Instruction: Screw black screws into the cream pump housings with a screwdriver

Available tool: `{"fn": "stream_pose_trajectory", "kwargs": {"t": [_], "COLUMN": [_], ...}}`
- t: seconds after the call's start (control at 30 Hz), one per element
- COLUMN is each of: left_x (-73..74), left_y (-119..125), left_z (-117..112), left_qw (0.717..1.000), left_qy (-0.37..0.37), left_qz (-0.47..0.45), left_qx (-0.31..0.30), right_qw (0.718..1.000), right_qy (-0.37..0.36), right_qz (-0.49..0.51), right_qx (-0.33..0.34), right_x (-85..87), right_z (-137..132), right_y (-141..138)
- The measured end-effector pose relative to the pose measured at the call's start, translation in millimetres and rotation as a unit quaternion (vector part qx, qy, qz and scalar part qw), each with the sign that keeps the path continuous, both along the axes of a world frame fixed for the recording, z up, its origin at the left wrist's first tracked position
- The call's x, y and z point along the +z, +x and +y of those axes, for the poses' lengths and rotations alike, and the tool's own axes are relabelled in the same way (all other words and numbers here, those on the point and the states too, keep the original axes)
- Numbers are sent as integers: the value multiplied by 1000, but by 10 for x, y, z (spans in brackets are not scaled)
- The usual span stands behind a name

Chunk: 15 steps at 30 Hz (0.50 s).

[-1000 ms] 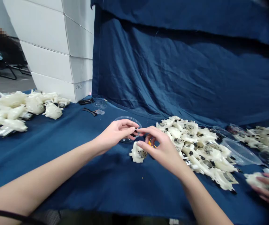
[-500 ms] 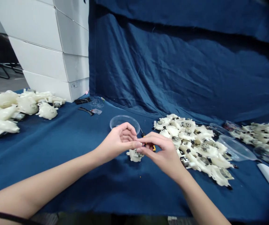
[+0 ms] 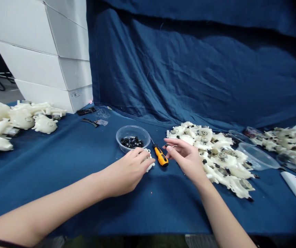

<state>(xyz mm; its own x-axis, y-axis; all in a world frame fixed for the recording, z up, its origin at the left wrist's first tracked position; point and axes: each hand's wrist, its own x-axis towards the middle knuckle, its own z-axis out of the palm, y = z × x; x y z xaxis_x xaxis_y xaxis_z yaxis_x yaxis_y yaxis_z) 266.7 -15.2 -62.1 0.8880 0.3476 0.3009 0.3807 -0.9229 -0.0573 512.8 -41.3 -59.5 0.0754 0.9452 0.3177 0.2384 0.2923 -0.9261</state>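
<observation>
Two hands at frame centre over blue-clothed worktop: left hand grip curled onto white plastic housing, just below clear bowl of black parts; right hand grip pressed together, anything pinched too small to tell; orange-handled screwdriver lying between, all kept within reach.
</observation>
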Motion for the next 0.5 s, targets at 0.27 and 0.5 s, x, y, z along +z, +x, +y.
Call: {"fn": "stream_pose_trajectory", "kwargs": {"t": [0.27,0.5], "left_x": [294,305], "left_y": [10,112], "left_z": [11,-9], "left_qw": [986,974], "left_qy": [123,151], "left_qz": [114,164], "left_qx": [20,-33], "right_qw": [993,968], "right_qy": [-21,-57], "right_qz": [43,117], "right_qx": [112,214], "right_x": [24,57], "right_z": [-10,-72], "right_y": [-20,1]}}
